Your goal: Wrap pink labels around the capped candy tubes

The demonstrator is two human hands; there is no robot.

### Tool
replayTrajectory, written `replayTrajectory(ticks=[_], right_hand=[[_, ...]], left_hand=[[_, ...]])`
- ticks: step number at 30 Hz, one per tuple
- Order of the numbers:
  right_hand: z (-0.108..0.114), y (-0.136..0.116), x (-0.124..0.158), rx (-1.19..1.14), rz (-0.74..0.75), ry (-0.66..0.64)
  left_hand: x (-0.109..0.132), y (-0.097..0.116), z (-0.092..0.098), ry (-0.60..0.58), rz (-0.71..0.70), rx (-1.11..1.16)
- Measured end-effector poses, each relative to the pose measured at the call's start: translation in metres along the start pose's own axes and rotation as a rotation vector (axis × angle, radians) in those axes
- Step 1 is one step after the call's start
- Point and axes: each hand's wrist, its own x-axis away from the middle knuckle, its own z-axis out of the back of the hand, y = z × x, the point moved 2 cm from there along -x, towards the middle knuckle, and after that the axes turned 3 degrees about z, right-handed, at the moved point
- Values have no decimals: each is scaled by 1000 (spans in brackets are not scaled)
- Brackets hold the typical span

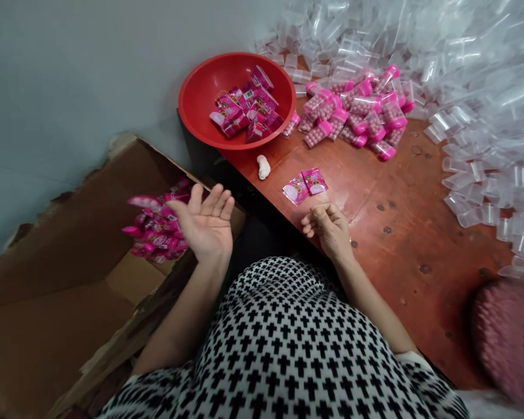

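Holds left hand (207, 224) palm-up with fingers loosely spread, gripping nothing. Has right hand (330, 228) curled just beside flat, shiny, pink printed sachets (315, 181) near edge of reddish-brown tabletop (369, 186); cannot tell if pinching anything. Could knock sachets off through careless sweep.

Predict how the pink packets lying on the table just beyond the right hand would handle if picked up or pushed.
The pink packets look thin and flat, so they would probably flex rather than stay stiff. Their smooth-looking wrapping may let them slide on the table. Lying flat, they seem unlikely to roll.
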Motion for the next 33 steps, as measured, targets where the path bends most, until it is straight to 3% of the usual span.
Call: replayTrajectory(ticks=[1, 3, 5, 7, 9, 12, 14, 19, 22, 24, 26, 28, 30, 33], right_hand=[[2, 0, -1, 12, 7, 13], [4, 0, -1, 35, 19, 31], [6, -2, 0, 61, 27, 43], [9, -5, 3, 89, 32, 56], [16, -11, 6, 121, 35, 67], [29, -21, 5, 179, 40, 81], [37, -27, -3, 258, 78, 111], [44, -39, -42, 388, 343, 205], [36, -41, -61, 308, 323, 116], [29, -41, -66, 252, 280, 74], [20, -42, -66, 216, 253, 45], [11, -42, -66, 204, 218, -12], [3, -43, -69, 233, 180, -91], [0, -49, -88, 462, 216, -87]], left_hand=[[-3, -7, -5, -39, -12, -81], [-7, -30, -28, -234, -100, -368], [-11, -58, -60, -504, -309, -744], [-16, -86, -87, -661, -432, -974], [-22, -106, -102, -716, -488, -1145], [-29, -120, -106, -727, -532, -1234], [-30, -121, -103, -728, -562, -1210], [-23, -112, -101, -764, -620, -1072], [-11, -101, -99, -749, -530, -945], [-6, -92, -93, -656, -371, -810], [-3, -87, -86, -564, -114, -628], [-2, -86, -80, -547, 189, -437], [-4, -86, -76, -550, 396, -303], [-10, -83, -72, -469, 447, -256]])
